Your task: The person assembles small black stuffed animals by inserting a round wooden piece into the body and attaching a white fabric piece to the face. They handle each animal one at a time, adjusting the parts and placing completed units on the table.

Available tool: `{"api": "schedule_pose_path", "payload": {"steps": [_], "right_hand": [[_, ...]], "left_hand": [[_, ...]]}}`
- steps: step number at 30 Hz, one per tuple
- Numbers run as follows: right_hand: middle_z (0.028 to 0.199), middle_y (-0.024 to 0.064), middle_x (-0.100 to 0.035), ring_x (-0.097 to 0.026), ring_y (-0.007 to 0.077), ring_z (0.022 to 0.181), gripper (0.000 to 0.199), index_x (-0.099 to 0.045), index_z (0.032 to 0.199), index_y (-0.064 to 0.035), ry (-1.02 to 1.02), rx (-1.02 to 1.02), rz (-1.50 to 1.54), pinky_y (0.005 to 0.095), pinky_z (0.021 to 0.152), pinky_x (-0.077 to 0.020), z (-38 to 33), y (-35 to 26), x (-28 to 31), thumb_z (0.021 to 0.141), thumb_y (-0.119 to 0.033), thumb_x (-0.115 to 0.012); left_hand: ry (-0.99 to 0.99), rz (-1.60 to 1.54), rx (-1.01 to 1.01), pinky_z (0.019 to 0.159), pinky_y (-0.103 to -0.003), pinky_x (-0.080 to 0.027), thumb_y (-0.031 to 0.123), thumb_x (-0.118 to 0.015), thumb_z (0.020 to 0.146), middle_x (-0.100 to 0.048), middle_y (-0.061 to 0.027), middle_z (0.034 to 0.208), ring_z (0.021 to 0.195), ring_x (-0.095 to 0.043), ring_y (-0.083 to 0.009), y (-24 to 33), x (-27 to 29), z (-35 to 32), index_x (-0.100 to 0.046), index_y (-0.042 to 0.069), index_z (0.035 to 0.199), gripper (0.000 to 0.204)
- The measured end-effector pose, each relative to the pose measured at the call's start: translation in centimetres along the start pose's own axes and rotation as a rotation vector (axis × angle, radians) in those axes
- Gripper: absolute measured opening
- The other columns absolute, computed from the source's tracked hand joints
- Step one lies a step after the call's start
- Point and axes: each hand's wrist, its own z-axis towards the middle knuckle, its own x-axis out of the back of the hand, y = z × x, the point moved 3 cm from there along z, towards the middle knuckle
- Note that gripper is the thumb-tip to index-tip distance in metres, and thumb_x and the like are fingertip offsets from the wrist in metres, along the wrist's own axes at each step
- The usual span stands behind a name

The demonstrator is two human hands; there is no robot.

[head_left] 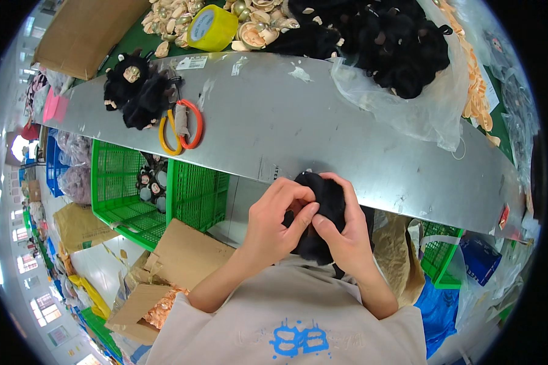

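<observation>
A black plush piece is between my hands, at the near edge of the grey metal table. My left hand pinches it from the left, with thumb and forefinger meeting near its middle. From the right, my right hand grips it, thumb pressed on the front and fingers curled over the top. Anything small between the fingertips is hidden. Further left on the table lie black plush toys with light faces, and beside them scissors with one yellow and one red handle.
Along the back lie a roll of yellow tape, peach-coloured pieces and a clear bag under black plush pieces. Below the table's left edge stands a green crate of small toys. Cardboard boxes sit at my left.
</observation>
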Motion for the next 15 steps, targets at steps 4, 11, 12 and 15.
{"api": "schedule_pose_path", "payload": {"steps": [4,11,12,15], "right_hand": [[0.089,0.0082,-0.066,-0.06,0.011,0.075,0.047,-0.054,0.127,-0.0046,0.133,0.049,-0.236,0.026,0.066,-0.0498,0.9,-0.3,0.8,0.083,-0.007,-0.067],[0.088,0.0114,-0.069,-0.067,0.0185,0.072,0.045,-0.054,0.121,-0.0048,0.151,0.067,-0.407,0.0289,0.065,-0.052,1.9,-0.7,0.9,0.08,-0.008,-0.072],[0.088,0.0115,-0.069,-0.068,0.0187,0.072,0.045,-0.054,0.12,-0.0049,0.14,0.077,-0.411,0.029,0.065,-0.0521,2.1,-0.6,0.8,0.08,-0.008,-0.072],[0.085,0.0112,-0.069,-0.067,0.0174,0.073,0.043,-0.054,0.119,-0.0049,0.101,0.048,-0.355,0.0288,0.066,-0.052,2.8,-1.2,0.5,0.08,-0.009,-0.072]], "left_hand": [[-0.034,-0.231,0.081,0.068,-0.026,-0.053,0.004,-0.068,0.09,-0.06,-0.0064,0.092,0.077,-0.063,-0.0122,-1.2,-0.9,1.0,-0.061,-0.002,0.098,0.012],[-0.007,-0.562,0.362,0.065,-0.021,-0.046,0.01,-0.067,0.095,-0.06,-0.0012,0.086,0.073,-0.056,-0.0058,-2.5,-1.6,1.5,-0.06,0.0,0.094,0.012],[0.004,-0.563,0.398,0.065,-0.02,-0.045,0.01,-0.066,0.095,-0.06,-0.0011,0.084,0.073,-0.055,-0.0053,-2.4,-1.5,1.6,-0.06,0.001,0.094,0.011],[0.026,-0.632,0.414,0.059,-0.02,-0.042,0.015,-0.069,0.095,-0.058,0.0017,0.074,0.065,-0.053,-0.0047,-2.4,-1.4,2.0,-0.061,0.003,0.09,0.016]]}}
